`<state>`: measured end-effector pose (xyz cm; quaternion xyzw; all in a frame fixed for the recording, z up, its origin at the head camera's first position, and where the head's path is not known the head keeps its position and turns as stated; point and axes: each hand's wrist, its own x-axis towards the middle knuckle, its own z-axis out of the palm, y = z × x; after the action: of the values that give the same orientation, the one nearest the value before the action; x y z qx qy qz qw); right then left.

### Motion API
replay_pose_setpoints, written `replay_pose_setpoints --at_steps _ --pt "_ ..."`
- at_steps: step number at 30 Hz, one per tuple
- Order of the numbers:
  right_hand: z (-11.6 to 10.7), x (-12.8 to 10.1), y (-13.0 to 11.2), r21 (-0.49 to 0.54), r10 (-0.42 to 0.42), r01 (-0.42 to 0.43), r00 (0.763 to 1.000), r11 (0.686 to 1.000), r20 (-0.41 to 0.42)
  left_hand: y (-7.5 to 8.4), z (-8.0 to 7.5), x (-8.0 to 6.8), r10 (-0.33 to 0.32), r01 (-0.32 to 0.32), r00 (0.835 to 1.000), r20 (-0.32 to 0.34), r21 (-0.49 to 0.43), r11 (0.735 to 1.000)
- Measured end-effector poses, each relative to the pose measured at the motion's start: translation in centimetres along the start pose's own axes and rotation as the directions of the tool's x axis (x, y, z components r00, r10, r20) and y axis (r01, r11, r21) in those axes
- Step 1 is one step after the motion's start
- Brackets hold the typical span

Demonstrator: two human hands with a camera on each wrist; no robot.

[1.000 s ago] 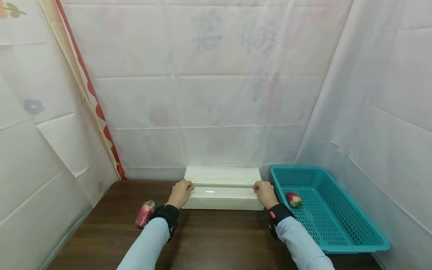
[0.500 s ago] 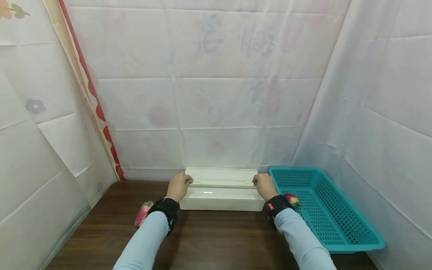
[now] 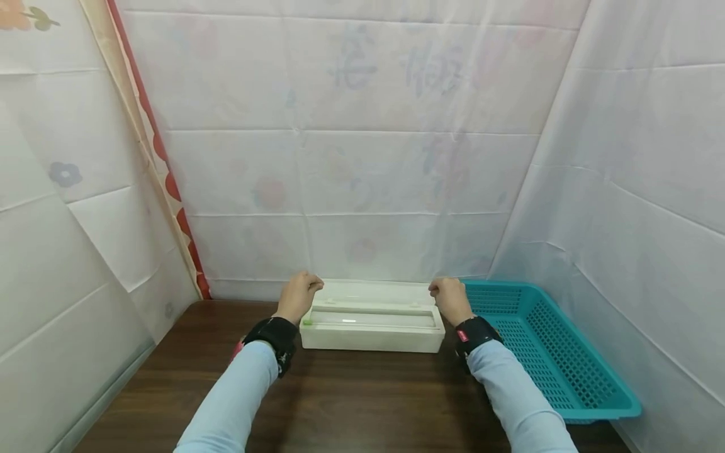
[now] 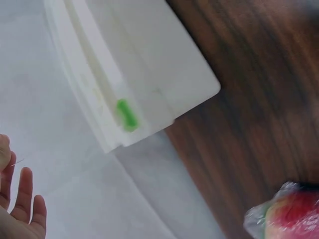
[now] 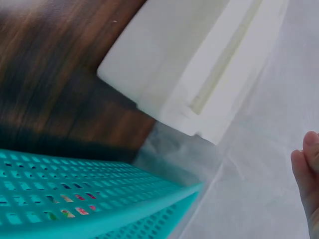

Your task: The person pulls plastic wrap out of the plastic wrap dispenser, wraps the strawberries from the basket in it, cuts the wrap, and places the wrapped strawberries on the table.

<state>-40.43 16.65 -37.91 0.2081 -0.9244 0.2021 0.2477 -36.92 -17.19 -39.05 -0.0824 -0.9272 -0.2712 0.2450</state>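
Both hands have lifted off the box's front ledge and now sit higher and farther back, at its two rear corners, and the lid that was half shut a second ago stands opened back against the sheet. In the head view the left hand [image 3: 299, 294] has its fingers curled over at the lid's left end and the right hand [image 3: 450, 297] is curled likewise at the right end; whether they pinch a thin film edge or only the lid I cannot tell from there. The left wrist view shows what the head view hides: fingertips [image 4: 24, 196] lying together, fairly straight, with a faint thread-like line near them, well apart from the box. The right wrist view shows only one finger edge [image 5: 308, 174]. The white box [image 3: 372, 322] lies on the dark wooden table [image 3: 351, 402] at 12 o'clock from the person, against the white sheet [image 3: 362, 157]; its small green tab [image 4: 126, 114] sits at the left end. At 3 o'clock of the box stands the teal basket [image 3: 572, 377]. The wrapped red fruit [image 4: 291, 216] shows plainly only in the left wrist view, by the left wristband
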Motion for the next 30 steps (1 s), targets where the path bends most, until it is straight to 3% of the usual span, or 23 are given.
replay_pose_setpoints --at_steps 12,19,24,30 --pt "-4.1 0.5 -1.3 0.005 -0.014 0.014 1.000 1.000 0.000 2.2 -2.6 0.7 0.019 -0.020 0.999 -0.029 -0.012 1.000" --pt "-6.4 0.8 -2.3 0.006 -0.046 0.046 0.998 0.999 -0.040 3.7 -4.7 1.1 0.088 -0.085 0.992 -0.087 0.032 0.996" --pt "-8.1 0.7 -3.0 -0.003 -0.049 0.049 0.996 0.999 -0.072 4.7 -6.2 1.0 0.140 -0.134 0.980 -0.141 0.047 0.990" --pt "-10.0 0.1 -4.1 -0.042 -0.106 0.101 0.988 0.994 -0.112 5.8 -8.1 0.0 0.220 -0.206 0.948 -0.228 0.084 0.975"
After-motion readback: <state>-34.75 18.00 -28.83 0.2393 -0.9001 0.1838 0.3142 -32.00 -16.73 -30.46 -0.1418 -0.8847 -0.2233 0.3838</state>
